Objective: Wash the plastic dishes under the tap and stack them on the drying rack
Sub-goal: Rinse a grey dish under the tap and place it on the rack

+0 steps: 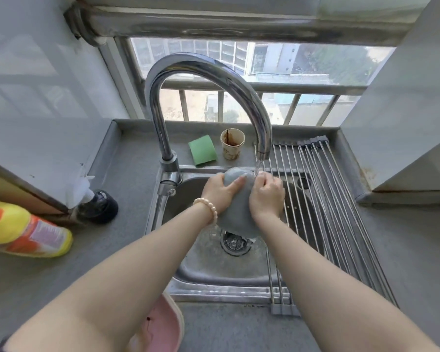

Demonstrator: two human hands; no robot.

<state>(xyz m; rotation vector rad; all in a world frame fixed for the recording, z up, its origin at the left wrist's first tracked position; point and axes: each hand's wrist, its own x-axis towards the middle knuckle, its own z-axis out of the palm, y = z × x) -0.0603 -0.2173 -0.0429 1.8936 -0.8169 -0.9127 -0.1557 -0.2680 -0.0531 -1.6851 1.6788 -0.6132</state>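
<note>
Beyond your hands you see a green sponge [202,150] beside a stained paper cup [232,144] on the ledge. Left of your hands a dark pump bottle [97,206] stands near a yellow-orange bottle [27,231].

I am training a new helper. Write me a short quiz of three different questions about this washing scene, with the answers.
1. True or false: water is running from the tap.
2. Which hands hold the grey dish? A) left only B) right only C) both
3. Fill in: the drying rack lies over the ___ side of the sink.

Key
1. True.
2. C: left hand and right hand both have a grip on it.
3. Right.
</note>
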